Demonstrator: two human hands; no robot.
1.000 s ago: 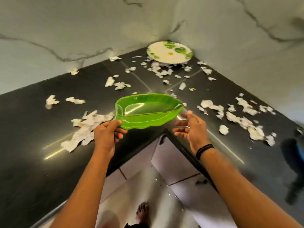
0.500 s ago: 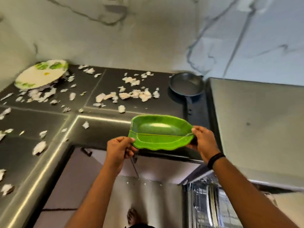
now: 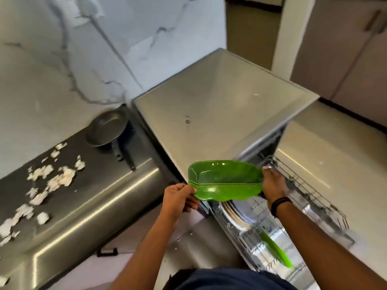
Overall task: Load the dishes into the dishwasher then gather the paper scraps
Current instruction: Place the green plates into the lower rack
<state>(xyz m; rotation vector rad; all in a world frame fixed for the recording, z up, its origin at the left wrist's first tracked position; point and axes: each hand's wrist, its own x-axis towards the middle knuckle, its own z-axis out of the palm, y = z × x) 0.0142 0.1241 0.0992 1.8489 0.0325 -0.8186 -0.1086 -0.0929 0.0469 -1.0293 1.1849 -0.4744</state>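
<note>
Torn paper scraps (image 3: 53, 181) lie scattered over the left end of the dark counter (image 3: 100, 197), some in a loose clump and others strewn toward the near edge. Behind them, against the marble wall, a dark pan (image 3: 106, 130) sits on the counter with its handle pointing toward the camera. Just beside the pan rises the steel dishwasher (image 3: 219, 105), its top bare. In front of it the left hand (image 3: 178, 197) pinches the pointed left tip of a green leaf-shaped dish (image 3: 226, 183), fingers curled under. The dish is held level in the air over the pulled-out wire rack (image 3: 310, 197). The right hand (image 3: 273, 185) grips the dish's right end, thumb on the rim and fingers wrapped beneath; a black band circles that wrist. Below the dish, white plates (image 3: 238, 216) stand on edge in the rack, and nearer the camera a second green dish (image 3: 274, 251) stands tilted among the tines.
</note>
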